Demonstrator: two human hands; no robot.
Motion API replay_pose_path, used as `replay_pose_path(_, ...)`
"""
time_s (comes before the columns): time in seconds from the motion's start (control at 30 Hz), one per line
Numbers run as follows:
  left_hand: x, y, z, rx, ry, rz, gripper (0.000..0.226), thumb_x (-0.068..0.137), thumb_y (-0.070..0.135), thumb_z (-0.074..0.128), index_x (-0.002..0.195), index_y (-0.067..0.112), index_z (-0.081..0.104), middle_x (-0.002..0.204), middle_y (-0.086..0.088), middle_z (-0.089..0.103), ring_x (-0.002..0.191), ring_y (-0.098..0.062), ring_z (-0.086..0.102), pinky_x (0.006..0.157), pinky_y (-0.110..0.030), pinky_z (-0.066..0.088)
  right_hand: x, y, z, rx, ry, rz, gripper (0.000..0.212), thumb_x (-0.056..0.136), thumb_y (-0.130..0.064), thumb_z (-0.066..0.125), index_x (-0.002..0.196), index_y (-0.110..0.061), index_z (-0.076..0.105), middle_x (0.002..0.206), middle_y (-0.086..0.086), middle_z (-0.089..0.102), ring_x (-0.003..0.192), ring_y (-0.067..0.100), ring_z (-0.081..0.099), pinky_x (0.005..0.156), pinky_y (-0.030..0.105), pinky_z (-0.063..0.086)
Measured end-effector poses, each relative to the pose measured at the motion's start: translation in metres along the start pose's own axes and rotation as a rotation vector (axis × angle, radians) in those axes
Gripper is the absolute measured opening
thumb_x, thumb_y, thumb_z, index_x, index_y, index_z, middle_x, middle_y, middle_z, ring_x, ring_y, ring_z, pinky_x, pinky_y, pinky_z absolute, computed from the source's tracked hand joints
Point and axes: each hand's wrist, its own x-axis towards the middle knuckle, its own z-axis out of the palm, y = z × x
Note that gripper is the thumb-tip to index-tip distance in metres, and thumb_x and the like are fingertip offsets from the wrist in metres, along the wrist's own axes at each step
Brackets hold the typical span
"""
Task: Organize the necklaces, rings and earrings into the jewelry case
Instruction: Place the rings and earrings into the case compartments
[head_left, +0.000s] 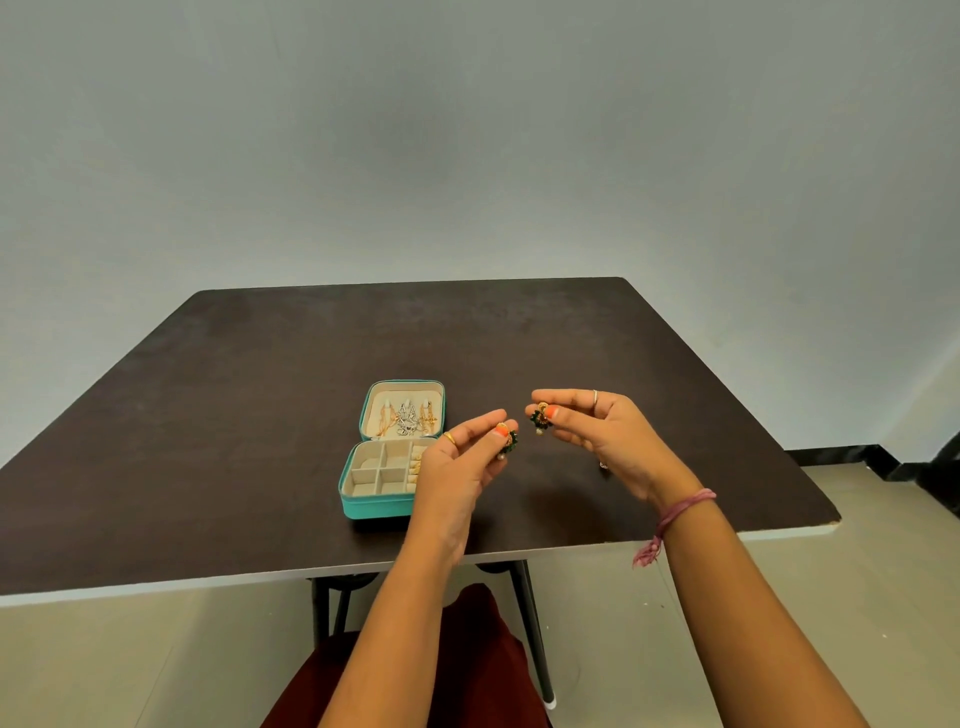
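1. Both forearms reach up from the bottom of the view, raised above the near half of the dark table (260, 415); palms turned inward, facing each other.
2. Left hand (457, 467) pinches a green-and-gold earring (509, 440) between thumb and forefinger; the other fingers curl loosely behind; a gold ring (449, 437) sits on 1 finger.
3. Right hand (602, 431) pinches the matching earring (540, 417) the same way, a small pearl drop hanging below; a silver ring (595, 397) on 1 finger; a pink thread band (680, 506) round the wrist.
4. The 2 earrings hang near each other in the air, apart, just right of the case.
5. The teal jewelry case (374, 506) lies open on the table, partly behind the left hand; necklaces (408, 418) hang in the lid; the base is split into cream compartments, with gold pieces (415, 467) along its right side, too small to tell which.
6. A tiny item (604, 465) lies on the table by the right hand; cannot tell what it is.
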Motion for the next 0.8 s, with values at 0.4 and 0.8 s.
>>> replay_pose_path(0.4,0.039,0.0,0.013,0.313,-0.006,0.013,0.017,0.089,0.006,0.064,0.105,0.012,0.065,0.097,-0.008,0.07,0.089,-0.016,0.07,0.056,-0.02,0.054,0.008,0.017,-0.011,-0.215,0.111,0.034,0.026,0.093,-0.007,0.057,0.117,-0.015,0.065,0.1,0.002,0.072,0.089,0.014,0.07,0.072,0.021,0.057)
replay_pose_path(0.8,0.103,-0.014,0.043,1.025,-0.037,-0.216,0.021,0.079,0.006,0.075,0.078,0.023,0.063,0.1,-0.007,0.07,0.09,-0.021,0.07,0.083,-0.035,0.057,0.035,0.025,-0.001,-0.37,0.132,0.335,0.023,0.095,-0.004,0.051,0.116,-0.005,0.062,0.083,0.006,0.065,0.061,0.006,0.061,0.052,0.013,0.052)
